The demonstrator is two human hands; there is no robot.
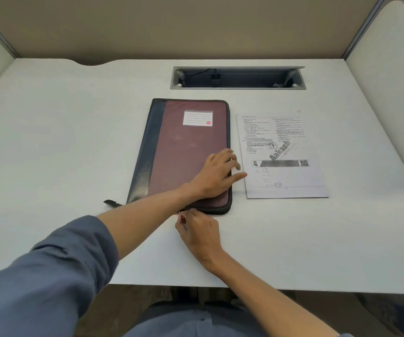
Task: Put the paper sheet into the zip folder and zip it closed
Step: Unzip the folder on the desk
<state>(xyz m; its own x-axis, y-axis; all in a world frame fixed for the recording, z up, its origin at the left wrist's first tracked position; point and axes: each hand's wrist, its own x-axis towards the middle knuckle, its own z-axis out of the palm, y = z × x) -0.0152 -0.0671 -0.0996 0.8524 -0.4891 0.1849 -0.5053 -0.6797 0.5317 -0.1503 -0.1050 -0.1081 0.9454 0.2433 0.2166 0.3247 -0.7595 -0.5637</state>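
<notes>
Folder (183, 152) lies flat mid-surface, closed cover up, paper (281, 154) just right of it, not touching as far as visible. Left hand (216, 176) reaches across from the left, palm down on the folder's lower right corner, fingers (230, 154) spread and straight, tips hanging over the right edge toward the paper; thumb pointing right. Left forearm crosses the folder's near edge, blue sleeve (50, 276) pushed up above the elbow. Right hand (199, 233) sits at the folder's near edge, fingers curled together, pinching something small there, likely the zip pull; too small to be sure.

Folder: maroon front, dark navy spine strip on left, dark zip border, white label (198, 118) with a red mark near top. A short dark strap (112, 203) sticks out at the near left corner. Paper: printed text in two columns, diagonal "Aakash" watermark, QR code, handwritten notes low down.

Surface (74, 142) is white, with a grey open cable tray (238, 77) at the back. Beige partition behind, white side panels left and right.
</notes>
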